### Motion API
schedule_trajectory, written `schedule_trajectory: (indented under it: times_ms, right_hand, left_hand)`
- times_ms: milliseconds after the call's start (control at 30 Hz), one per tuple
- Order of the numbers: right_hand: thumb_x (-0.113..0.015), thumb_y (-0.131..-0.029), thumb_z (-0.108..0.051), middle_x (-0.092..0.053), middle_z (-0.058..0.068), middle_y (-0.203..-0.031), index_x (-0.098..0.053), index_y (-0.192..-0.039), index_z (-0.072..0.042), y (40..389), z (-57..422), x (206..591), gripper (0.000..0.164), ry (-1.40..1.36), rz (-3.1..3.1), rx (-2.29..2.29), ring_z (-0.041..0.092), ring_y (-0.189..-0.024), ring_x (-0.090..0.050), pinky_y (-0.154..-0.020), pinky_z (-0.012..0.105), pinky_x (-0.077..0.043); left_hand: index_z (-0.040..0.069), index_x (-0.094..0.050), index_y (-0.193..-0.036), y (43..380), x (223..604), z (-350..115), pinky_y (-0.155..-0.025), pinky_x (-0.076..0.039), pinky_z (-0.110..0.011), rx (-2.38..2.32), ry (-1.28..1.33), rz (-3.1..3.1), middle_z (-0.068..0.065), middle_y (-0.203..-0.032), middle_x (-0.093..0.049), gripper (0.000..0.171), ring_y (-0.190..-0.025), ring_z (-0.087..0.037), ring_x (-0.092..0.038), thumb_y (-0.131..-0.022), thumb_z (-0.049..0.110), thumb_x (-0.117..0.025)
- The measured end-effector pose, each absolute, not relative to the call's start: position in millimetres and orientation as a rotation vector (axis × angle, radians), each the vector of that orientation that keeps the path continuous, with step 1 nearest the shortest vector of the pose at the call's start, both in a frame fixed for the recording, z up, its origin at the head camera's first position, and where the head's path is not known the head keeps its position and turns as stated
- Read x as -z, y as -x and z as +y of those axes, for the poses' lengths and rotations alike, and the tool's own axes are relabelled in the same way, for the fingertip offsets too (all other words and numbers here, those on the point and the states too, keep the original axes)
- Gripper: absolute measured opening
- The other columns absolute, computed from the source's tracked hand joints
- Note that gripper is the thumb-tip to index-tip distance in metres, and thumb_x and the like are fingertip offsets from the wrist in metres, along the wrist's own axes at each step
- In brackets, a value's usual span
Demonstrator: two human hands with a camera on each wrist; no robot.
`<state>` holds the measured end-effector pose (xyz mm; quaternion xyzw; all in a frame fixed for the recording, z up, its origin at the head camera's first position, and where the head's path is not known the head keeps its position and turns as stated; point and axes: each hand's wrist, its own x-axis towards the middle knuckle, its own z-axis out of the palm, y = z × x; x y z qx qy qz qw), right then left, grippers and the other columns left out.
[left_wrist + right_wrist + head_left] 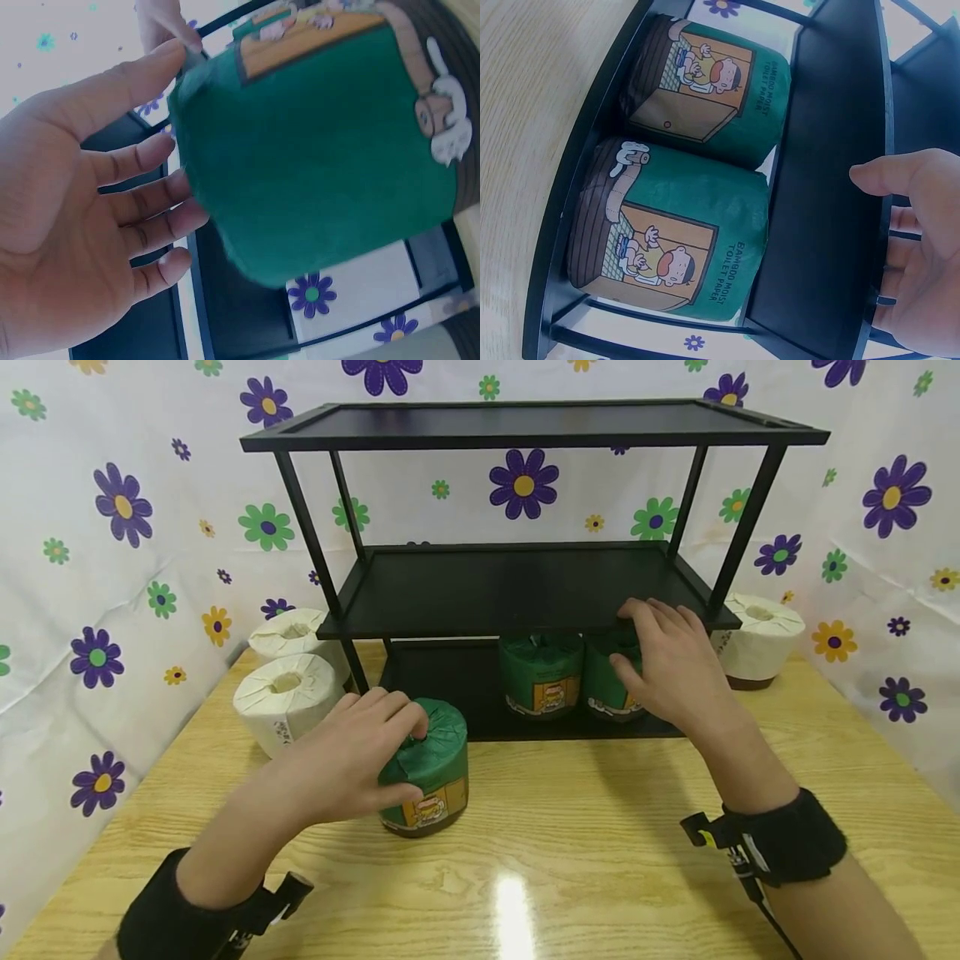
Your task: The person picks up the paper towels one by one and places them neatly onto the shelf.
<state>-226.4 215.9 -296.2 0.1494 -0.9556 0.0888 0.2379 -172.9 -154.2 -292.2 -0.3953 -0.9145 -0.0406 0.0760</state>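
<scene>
A toilet paper roll in green wrapping [429,768] stands on the table in front of the rack, left of centre. My left hand [352,756] grips its top, the thumb on the near side and the fingers over the upper edge. The left wrist view shows this green roll [322,150] close up beside the thumb and fingertips. My right hand [667,660] is at the front edge of the black rack's middle shelf [517,589], fingers over the edge and thumb below it, holding no roll. Two more green rolls [667,232] stand side by side on the bottom shelf, the right one partly hidden.
White-wrapped rolls [288,697] stand on the table left of the rack, and another white roll [757,639] stands on its right. The rack's top shelf [525,422] overhangs the scene. A flower-patterned cloth [75,593] hangs behind the wooden table [585,860].
</scene>
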Motion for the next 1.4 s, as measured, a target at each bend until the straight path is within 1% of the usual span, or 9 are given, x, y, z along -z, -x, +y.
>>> schedule_trajectory:
  times_ms: [133, 333, 533, 733, 800, 933, 1100, 1233, 1400]
  right_hand:
    - [-0.066, -0.093, -0.023, -0.058, 0.024, -0.136, -0.047, -0.132, -0.002, 226, 216, 296, 0.048, -0.412, -2.614, -0.238, 0.043, -0.136, -0.045, -0.117, 0.060, -0.027]
    - [-0.066, -0.093, -0.022, -0.058, 0.024, -0.136, -0.048, -0.132, -0.001, 226, 215, 294, 0.049, -0.410, -2.617, -0.246, 0.044, -0.136, -0.044, -0.117, 0.060, -0.027]
    - [-0.066, -0.093, -0.023, -0.057, 0.025, -0.137, -0.047, -0.133, -0.002, 226, 216, 295, 0.049, -0.399, -2.637, -0.246, 0.043, -0.137, -0.043, -0.118, 0.060, -0.025]
    - [-0.066, -0.093, -0.023, -0.056, 0.025, -0.138, -0.047, -0.134, -0.002, 226, 216, 296, 0.050, -0.391, -2.643, -0.253, 0.043, -0.138, -0.042, -0.119, 0.060, -0.025]
    - [-0.066, -0.093, -0.023, -0.056, 0.025, -0.138, -0.047, -0.134, -0.002, 226, 216, 296, 0.050, -0.395, -2.643, -0.251, 0.043, -0.138, -0.042, -0.119, 0.060, -0.025]
    - [-0.066, -0.093, -0.023, -0.057, 0.024, -0.137, -0.047, -0.133, -0.002, 225, 215, 296, 0.049, -0.402, -2.633, -0.241, 0.043, -0.137, -0.043, -0.118, 0.060, -0.026]
    - [-0.066, -0.093, -0.023, -0.057, 0.024, -0.137, -0.047, -0.133, -0.002, 225, 214, 295, 0.049, -0.397, -2.636, -0.236, 0.042, -0.137, -0.043, -0.119, 0.059, -0.026]
    - [-0.066, -0.093, -0.024, -0.056, 0.024, -0.139, -0.047, -0.133, -0.003, 226, 214, 295, 0.049, -0.389, -2.649, -0.237, 0.042, -0.138, -0.042, -0.119, 0.059, -0.025]
    - [-0.066, -0.093, -0.024, -0.055, 0.024, -0.140, -0.047, -0.134, -0.003, 226, 215, 295, 0.049, -0.381, -2.658, -0.242, 0.042, -0.139, -0.042, -0.120, 0.059, -0.024]
  left_hand:
    - [0.016, -0.053, -0.099, 174, 296, -146, -0.078, -0.048, -0.036, 0.082, 1.202, -2.735, 0.003, -0.093, -0.057, 0.052, -0.087, -0.017, -0.054, -0.071, 0.039, -0.090]
    - [0.016, -0.052, -0.099, 177, 302, -142, -0.080, -0.050, -0.037, 0.029, 1.205, -2.696, 0.002, -0.093, -0.061, 0.059, -0.088, -0.019, -0.058, -0.063, 0.039, -0.095]
    - [0.015, -0.049, -0.107, 179, 306, -140, -0.080, -0.054, -0.039, 0.048, 1.220, -2.723, 0.002, -0.092, -0.065, 0.063, -0.084, -0.017, -0.065, -0.066, 0.033, -0.094]
    - [0.017, -0.046, -0.108, 182, 307, -141, -0.080, -0.050, -0.042, 0.075, 1.263, -2.726, 0.003, -0.092, -0.068, 0.065, -0.087, -0.016, -0.068, -0.066, 0.030, -0.094]
    - [0.018, -0.046, -0.107, 183, 308, -142, -0.080, -0.049, -0.042, 0.078, 1.262, -2.725, 0.004, -0.093, -0.069, 0.065, -0.087, -0.015, -0.068, -0.066, 0.030, -0.094]
    - [0.018, -0.047, -0.105, 185, 309, -145, -0.075, -0.046, -0.039, 0.063, 1.239, -2.689, 0.006, -0.088, -0.068, 0.064, -0.082, -0.013, -0.067, -0.064, 0.030, -0.095]
    - [0.017, -0.048, -0.099, 188, 308, -150, -0.068, -0.039, -0.034, 0.084, 1.176, -2.606, 0.007, -0.083, -0.065, 0.061, -0.076, -0.011, -0.062, -0.062, 0.027, -0.096]
    - [0.016, -0.049, -0.094, 191, 308, -152, -0.064, -0.036, -0.031, 0.112, 1.140, -2.563, 0.005, -0.083, -0.062, 0.056, -0.075, -0.012, -0.059, -0.063, 0.024, -0.095]
    - [0.017, -0.048, -0.089, 194, 310, -152, -0.063, -0.034, -0.030, 0.119, 1.112, -2.529, 0.004, -0.082, -0.060, 0.052, -0.074, -0.013, -0.054, -0.066, 0.024, -0.094]
